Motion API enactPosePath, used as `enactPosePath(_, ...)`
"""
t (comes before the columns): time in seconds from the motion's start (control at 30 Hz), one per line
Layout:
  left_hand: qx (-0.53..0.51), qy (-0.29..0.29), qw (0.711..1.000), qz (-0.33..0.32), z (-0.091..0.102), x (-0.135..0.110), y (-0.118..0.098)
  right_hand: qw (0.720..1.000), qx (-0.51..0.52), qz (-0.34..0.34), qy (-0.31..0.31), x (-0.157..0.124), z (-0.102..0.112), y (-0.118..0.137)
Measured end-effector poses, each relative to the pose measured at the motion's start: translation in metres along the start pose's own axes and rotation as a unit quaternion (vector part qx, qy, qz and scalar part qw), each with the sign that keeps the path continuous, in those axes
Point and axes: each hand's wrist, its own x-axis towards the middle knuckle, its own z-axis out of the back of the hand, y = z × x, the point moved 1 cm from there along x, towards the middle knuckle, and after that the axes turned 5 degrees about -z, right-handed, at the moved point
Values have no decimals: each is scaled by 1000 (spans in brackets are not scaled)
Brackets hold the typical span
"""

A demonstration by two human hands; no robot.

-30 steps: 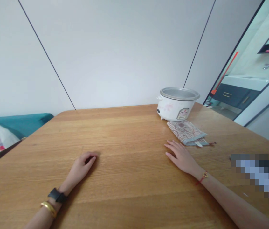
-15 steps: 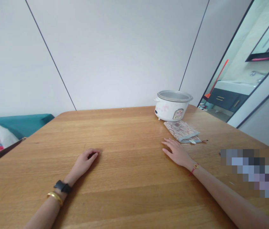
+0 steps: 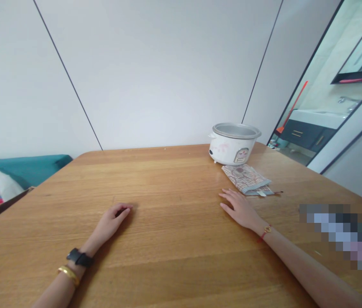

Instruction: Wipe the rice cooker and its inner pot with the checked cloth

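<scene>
My left hand [image 3: 112, 220] rests on the wooden table [image 3: 168, 239], its fingers curled toward the thumb and nothing visible in them. On that wrist are a black watch-like band and a gold bangle. My right hand [image 3: 241, 211] lies flat with its fingers spread, holding nothing. Just beyond it is a folded checked cloth [image 3: 247, 179], brownish with a grey-blue border and a small hanging loop; the fingertips are apart from it. Behind the cloth, near the far right edge, stands a white rice cooker [image 3: 232, 147] with a grey rim and no lid. Its inside bottom is hidden.
A pale panelled wall [image 3: 161, 77] rises behind the table. At left are a teal sofa [image 3: 40, 169] and a white plastic bag [image 3: 6, 186]. To the right, a doorway shows a washbasin [image 3: 316, 117] and a red-handled broom [image 3: 295, 105]. A blurred-out patch covers the table's right side.
The view has shifted very slightly, so the cooker, cloth and right hand appear a little lower and further right. Both hands keep their poses on the table.
</scene>
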Motion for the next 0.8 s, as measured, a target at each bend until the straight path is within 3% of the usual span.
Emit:
enactPosePath(0.6, -17, 7, 1000, 24, 0, -2, 2, 999, 39, -6, 2, -4, 2, 4)
enactPosePath(0.67, -19, 19, 999, 34, 2, 2, -1, 997, 77, -8, 15, 3, 11, 2)
enactPosePath(0.73, -14, 35, 998, 40, 4, 13, -10, 988, 145, -57, 14, 22, 30, -11)
enactPosePath(0.8, -6, 35, 999, 32, 4, 33, -28, 953, 243, -169, -67, 55, 59, -36)
